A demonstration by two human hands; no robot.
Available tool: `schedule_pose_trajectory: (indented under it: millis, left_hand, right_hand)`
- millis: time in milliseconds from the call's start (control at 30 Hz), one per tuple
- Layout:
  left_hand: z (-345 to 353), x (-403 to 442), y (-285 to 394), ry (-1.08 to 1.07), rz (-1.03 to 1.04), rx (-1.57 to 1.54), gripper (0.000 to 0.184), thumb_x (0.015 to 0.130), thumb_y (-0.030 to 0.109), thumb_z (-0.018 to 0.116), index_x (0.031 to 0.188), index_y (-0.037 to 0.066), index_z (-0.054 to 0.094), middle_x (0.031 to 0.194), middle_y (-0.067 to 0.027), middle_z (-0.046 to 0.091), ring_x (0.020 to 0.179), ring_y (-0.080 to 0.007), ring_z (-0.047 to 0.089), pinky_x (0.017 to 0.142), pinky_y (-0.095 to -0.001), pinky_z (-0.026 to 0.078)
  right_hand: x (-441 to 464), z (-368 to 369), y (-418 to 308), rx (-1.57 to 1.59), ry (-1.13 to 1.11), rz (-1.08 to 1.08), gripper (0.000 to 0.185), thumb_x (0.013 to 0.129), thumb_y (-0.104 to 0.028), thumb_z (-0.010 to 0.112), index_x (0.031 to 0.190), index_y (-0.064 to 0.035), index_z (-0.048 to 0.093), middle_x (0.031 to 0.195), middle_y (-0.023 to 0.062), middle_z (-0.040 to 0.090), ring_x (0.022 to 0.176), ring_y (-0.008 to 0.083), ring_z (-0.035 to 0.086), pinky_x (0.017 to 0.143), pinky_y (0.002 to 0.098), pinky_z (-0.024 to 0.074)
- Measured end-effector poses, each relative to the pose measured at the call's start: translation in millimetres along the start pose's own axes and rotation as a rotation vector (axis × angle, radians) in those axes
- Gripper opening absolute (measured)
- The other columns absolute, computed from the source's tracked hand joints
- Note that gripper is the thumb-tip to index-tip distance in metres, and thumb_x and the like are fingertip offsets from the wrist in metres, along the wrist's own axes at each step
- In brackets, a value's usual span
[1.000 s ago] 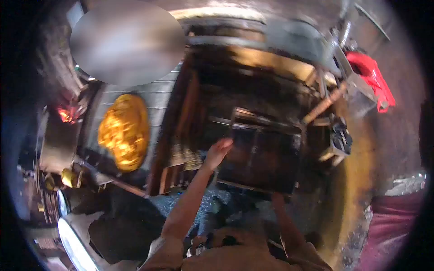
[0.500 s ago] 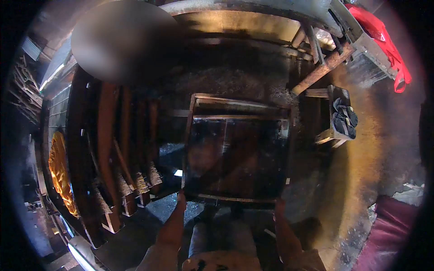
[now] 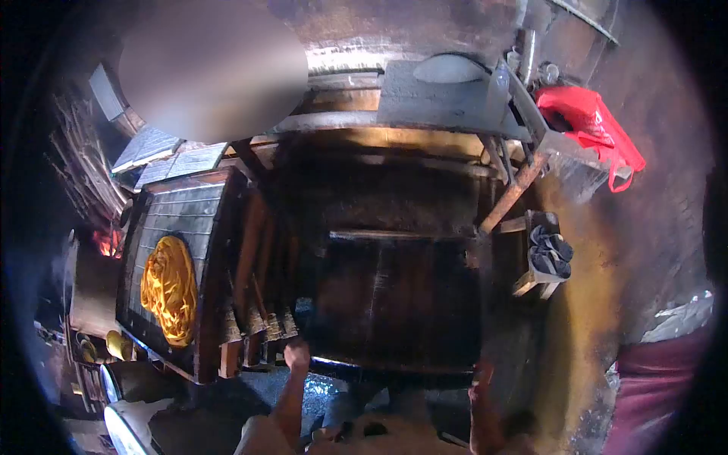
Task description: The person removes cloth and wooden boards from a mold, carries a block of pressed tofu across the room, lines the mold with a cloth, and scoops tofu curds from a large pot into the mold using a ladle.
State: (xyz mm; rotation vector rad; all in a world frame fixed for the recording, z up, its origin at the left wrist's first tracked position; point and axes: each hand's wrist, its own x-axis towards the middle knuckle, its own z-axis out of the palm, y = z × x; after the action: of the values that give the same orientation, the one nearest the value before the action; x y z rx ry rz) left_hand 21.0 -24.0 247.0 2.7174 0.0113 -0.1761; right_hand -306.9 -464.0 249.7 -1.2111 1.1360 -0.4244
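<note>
"Dim light covers the room, and its stained floor (image 3: 584,326) shows ochre on the right. Where's the main thing?"

"Right in front of the person's body: a dark framed panel (image 3: 398,303), broad and rectangular, with a pale strip along its far edge."

"And the hands?"

"One at each near corner. The left hand (image 3: 297,354) is curled at the near left corner, the right hand (image 3: 481,374) at the near right. It's too dark to tell whether the fingers wrap around the frame."

"What's close by?"

"To the left, a bench with a grey, lined top (image 3: 189,212), and a crumpled golden-yellow cloth (image 3: 168,292) lying on it. To the right, a small wooden stool (image 3: 525,284) carrying black sandals (image 3: 550,252)."

"Further out?"

"Beyond the panel, a second bench with a grey top (image 3: 421,98); a clear bottle (image 3: 497,89) stands near its right end, and a red bag (image 3: 595,125) sits just past that. On the far left, a bundle of sticks (image 3: 87,163) with fire (image 3: 108,243) glowing at the lower end. Maroon cloth (image 3: 656,394) fills the lower right."
</note>
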Motion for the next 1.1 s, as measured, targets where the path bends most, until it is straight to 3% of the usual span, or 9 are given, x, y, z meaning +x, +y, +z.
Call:
schedule_pose_trajectory:
  millis: [33, 233, 267, 433, 533, 633, 800, 933, 1100]
  left_hand:
    - [4.4, -6.7, -32.3, 0.096, 0.060, -0.360, 0.014, 0.072, 0.014, 0.053, 0.071, 0.004, 0.063, 0.074, -0.0128, 0.064, 0.062, -0.0267, 0.062, 0.057, -0.0344, 0.050]
    - [-229.8, -92.3, 145.7, 0.443, -0.014, -1.093, 0.029, 0.062, 0.007, 0.044, 0.081, -0.007, 0.061, 0.073, -0.0063, 0.060, 0.069, -0.0143, 0.054, 0.064, -0.0269, 0.044]
    - [-265.9, -96.6, 143.1, 0.357, 0.084, -0.835, 0.032, 0.060, 0.011, 0.045, 0.082, -0.007, 0.060, 0.076, -0.0078, 0.061, 0.072, -0.0152, 0.054, 0.067, -0.0273, 0.044]
    - [-341.9, -84.0, 120.3, 0.679, 0.091, -1.030, 0.020, 0.062, 0.013, 0.043, 0.073, -0.001, 0.053, 0.066, 0.0012, 0.046, 0.060, -0.0079, 0.036, 0.053, -0.0225, 0.030]
    - [-382.9, -73.2, 81.0, 0.844, 0.124, -1.070, 0.017, 0.064, 0.008, 0.043, 0.075, 0.000, 0.053, 0.067, 0.0029, 0.046, 0.062, -0.0061, 0.036, 0.054, -0.0208, 0.030]
    - [-406.2, -67.9, 24.6, 0.907, -0.003, -1.126, 0.030, 0.066, 0.002, 0.041, 0.090, -0.005, 0.058, 0.080, -0.0040, 0.058, 0.073, -0.0132, 0.051, 0.068, -0.0260, 0.041]
    - [-390.6, -51.9, -23.0, 0.819, -0.235, -1.095, 0.025, 0.067, 0.007, 0.045, 0.084, -0.004, 0.059, 0.071, -0.0047, 0.056, 0.061, -0.0140, 0.052, 0.058, -0.0282, 0.043]
    - [-382.1, -39.7, -61.6, 0.797, -0.457, -0.944, 0.028, 0.067, 0.016, 0.050, 0.081, -0.003, 0.064, 0.066, -0.0110, 0.063, 0.062, -0.0187, 0.061, 0.062, -0.0294, 0.046]
    - [-395.6, -16.1, -119.9, 0.722, -0.634, -0.840, 0.031, 0.066, 0.024, 0.052, 0.080, 0.002, 0.067, 0.075, -0.0188, 0.064, 0.077, -0.0316, 0.062, 0.073, -0.0378, 0.045]
  right_hand:
    - [-7.5, 0.4, -3.9, 0.061, -0.027, -0.041, 0.023, 0.081, -0.022, 0.051, 0.094, -0.0041, 0.058, 0.088, 0.0038, 0.057, 0.083, 0.0145, 0.053, 0.071, 0.0297, 0.0423]
    - [8.3, 85.2, -38.2, 0.468, -0.288, -0.411, 0.027, 0.079, -0.016, 0.053, 0.100, 0.0006, 0.057, 0.095, 0.0048, 0.057, 0.088, 0.0154, 0.053, 0.077, 0.0300, 0.0427]
    - [18.9, 111.0, -47.6, 0.518, -0.325, -0.453, 0.028, 0.079, -0.015, 0.053, 0.101, 0.0014, 0.057, 0.096, 0.0049, 0.057, 0.089, 0.0155, 0.053, 0.078, 0.0301, 0.0428]
    - [68.4, 272.9, -155.7, 0.537, -0.344, -0.360, 0.034, 0.079, -0.027, 0.054, 0.104, -0.0045, 0.053, 0.100, 0.0032, 0.051, 0.081, 0.0173, 0.050, 0.080, 0.0325, 0.0398]
    - [45.1, 356.5, -231.9, 0.576, -0.372, -0.471, 0.036, 0.066, -0.012, 0.056, 0.101, -0.0034, 0.055, 0.092, 0.0021, 0.050, 0.083, 0.0143, 0.047, 0.076, 0.0284, 0.0379]
    - [-30.7, 388.3, -289.4, 0.285, -0.526, -0.513, 0.042, 0.060, -0.013, 0.056, 0.100, -0.0024, 0.054, 0.096, 0.0041, 0.050, 0.089, 0.0180, 0.046, 0.081, 0.0294, 0.0360]
    - [-58.6, 424.2, -318.5, 0.237, -0.633, -0.497, 0.034, 0.064, -0.016, 0.056, 0.094, 0.0015, 0.055, 0.098, 0.0090, 0.048, 0.094, 0.0198, 0.045, 0.081, 0.0314, 0.0352]
    - [-69.6, 449.1, -330.6, -0.030, -0.622, -0.592, 0.015, 0.066, -0.016, 0.055, 0.066, -0.0013, 0.051, 0.080, 0.0091, 0.049, 0.081, 0.0196, 0.047, 0.075, 0.0324, 0.0366]
    - [-147.8, 482.9, -339.6, -0.032, -0.702, -0.429, 0.014, 0.068, -0.016, 0.055, 0.071, -0.0020, 0.055, 0.074, 0.0057, 0.052, 0.071, 0.0191, 0.048, 0.067, 0.0316, 0.0393]
